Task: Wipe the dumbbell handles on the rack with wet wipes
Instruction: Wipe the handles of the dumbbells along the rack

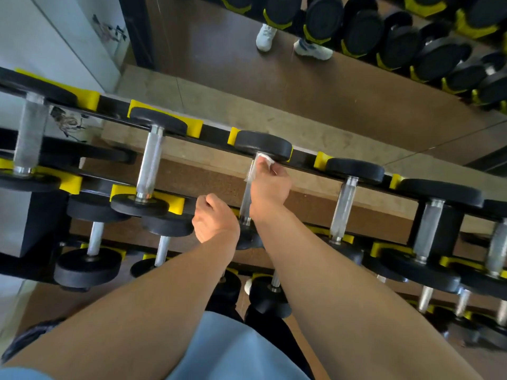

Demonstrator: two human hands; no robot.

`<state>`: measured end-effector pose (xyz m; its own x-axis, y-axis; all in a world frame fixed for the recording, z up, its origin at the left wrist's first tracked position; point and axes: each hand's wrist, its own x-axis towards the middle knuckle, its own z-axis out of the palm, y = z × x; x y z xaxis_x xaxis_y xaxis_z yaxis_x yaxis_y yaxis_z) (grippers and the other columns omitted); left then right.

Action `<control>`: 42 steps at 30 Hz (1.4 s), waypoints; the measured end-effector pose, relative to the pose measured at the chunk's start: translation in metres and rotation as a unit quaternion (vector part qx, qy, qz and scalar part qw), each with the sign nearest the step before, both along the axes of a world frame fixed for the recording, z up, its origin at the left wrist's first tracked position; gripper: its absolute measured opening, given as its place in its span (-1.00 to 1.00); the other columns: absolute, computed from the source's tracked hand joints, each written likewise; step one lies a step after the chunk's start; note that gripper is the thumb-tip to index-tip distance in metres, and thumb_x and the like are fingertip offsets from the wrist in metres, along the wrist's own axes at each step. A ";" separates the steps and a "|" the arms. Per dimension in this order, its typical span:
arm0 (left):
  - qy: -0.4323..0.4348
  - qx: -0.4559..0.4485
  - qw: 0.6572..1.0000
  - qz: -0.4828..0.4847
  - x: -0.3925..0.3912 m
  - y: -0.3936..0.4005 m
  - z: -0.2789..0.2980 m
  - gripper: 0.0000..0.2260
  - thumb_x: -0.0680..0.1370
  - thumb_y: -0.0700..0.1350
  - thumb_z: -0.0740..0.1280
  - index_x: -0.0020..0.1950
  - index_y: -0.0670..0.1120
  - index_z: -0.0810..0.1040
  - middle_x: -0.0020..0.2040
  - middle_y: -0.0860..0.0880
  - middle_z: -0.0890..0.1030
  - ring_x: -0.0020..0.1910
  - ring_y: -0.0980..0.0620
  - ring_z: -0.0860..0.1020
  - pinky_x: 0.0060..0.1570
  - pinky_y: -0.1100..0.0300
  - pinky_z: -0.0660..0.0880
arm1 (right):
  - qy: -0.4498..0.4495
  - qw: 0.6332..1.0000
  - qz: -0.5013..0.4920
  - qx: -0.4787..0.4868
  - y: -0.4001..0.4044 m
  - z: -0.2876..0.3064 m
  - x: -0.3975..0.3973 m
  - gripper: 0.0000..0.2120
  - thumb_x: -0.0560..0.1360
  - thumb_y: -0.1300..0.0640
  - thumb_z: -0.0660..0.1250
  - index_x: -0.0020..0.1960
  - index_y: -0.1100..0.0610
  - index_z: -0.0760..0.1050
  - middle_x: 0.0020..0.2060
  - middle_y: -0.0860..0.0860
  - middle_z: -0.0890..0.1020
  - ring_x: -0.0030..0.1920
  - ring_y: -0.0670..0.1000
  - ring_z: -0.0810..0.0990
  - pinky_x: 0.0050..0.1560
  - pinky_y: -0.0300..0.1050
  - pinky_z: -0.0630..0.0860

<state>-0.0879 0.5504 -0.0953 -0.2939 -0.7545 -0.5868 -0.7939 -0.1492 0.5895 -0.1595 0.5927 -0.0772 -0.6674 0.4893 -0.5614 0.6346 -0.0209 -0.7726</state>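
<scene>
Right hand (270, 185) — wipe (264, 159) against handle (247, 198)

Right hand (270, 185) gripping white wet wipe (264, 159) around far end of steel dumbbell handle (247, 198), just under black far weight head (263, 145) on top tier of black-and-yellow rack (304, 156). Left hand (215, 222) hovering curled near handle's near end, holding nothing visible. Neighbouring dumbbells (149, 165) sitting either side. Mirror (301, 64) behind reflecting white shoes (290, 42).
</scene>
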 end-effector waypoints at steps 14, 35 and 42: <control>0.013 0.001 1.000 -0.006 0.000 -0.001 -0.001 -0.67 0.64 -0.04 0.02 -0.05 -0.08 0.55 -0.21 -0.06 0.52 -0.24 -0.06 0.46 -0.14 0.06 0.38 | -0.007 0.991 0.104 0.078 0.000 0.008 0.003 -0.76 0.62 -0.06 0.28 0.03 0.10 0.59 -0.15 -0.01 0.62 -0.08 0.01 0.58 -0.02 -0.06 0.53; 0.004 0.009 1.000 -0.030 0.003 -0.005 0.002 -0.72 0.65 -0.01 0.01 -0.04 -0.04 0.48 -0.18 -0.04 0.49 -0.23 -0.05 0.45 -0.13 0.06 0.37 | -0.075 0.816 0.494 0.293 0.039 0.027 0.037 -0.83 0.60 0.22 0.25 0.15 0.07 0.52 -0.05 0.06 0.60 -0.03 0.06 0.61 -0.14 -0.14 0.55; 0.012 0.016 1.000 -0.013 0.004 -0.002 0.004 -0.69 0.64 0.00 0.02 0.01 -0.05 0.54 -0.17 -0.05 0.53 -0.21 -0.06 0.49 -0.13 0.06 0.38 | 0.039 0.685 0.608 0.399 0.054 0.061 0.043 -0.68 0.60 0.22 0.23 0.32 0.04 0.51 -0.08 0.05 0.63 -0.05 0.09 0.64 -0.16 -0.06 0.53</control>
<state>-0.0838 0.5483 -0.0912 -0.3283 -0.7271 -0.6030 -0.7833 -0.1471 0.6039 -0.1160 0.6467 -0.0166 -0.8667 -0.3255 -0.3780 -0.2371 0.9355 -0.2618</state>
